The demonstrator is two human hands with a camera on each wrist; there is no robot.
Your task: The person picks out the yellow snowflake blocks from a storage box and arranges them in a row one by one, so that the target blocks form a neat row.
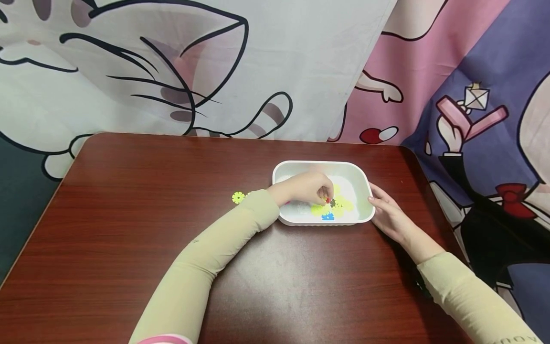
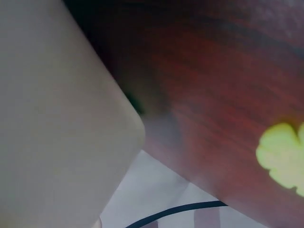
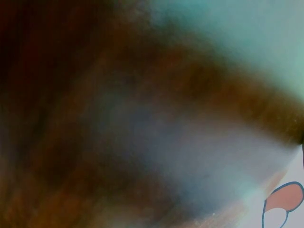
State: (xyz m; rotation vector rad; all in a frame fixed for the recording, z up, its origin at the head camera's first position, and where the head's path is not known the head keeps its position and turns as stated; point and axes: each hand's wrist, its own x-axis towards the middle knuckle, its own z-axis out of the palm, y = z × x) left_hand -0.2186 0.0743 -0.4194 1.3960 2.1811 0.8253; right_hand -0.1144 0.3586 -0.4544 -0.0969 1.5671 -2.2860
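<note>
Cartoon-print curtain (image 1: 309,57) backs the frame, brown counter (image 1: 142,229) below it; white tray (image 1: 301,219) sits right of centre, yellow pieces (image 1: 343,206), a blue piece (image 1: 328,217) and a dark green piece (image 1: 333,203) lying inside; yellow flower piece (image 1: 238,197) on the counter left of the tray, just beside the left sleeve (image 1: 219,243); hands are apart; left hand (image 1: 307,186) reaches into the tray, fingers curled down, seemingly pinching a small red piece (image 1: 328,200), tips partly hidden; right hand (image 1: 388,215) grips the tray's right end, thumb at the rim; step in hand looks like picking a piece out of the group; next move probably calls for a secure fingertip pinch, a lift clear of the neighbouring pieces and the tray wall, right hand bracing the tray; wrist views mostly blurred, no help on either grip.
</note>
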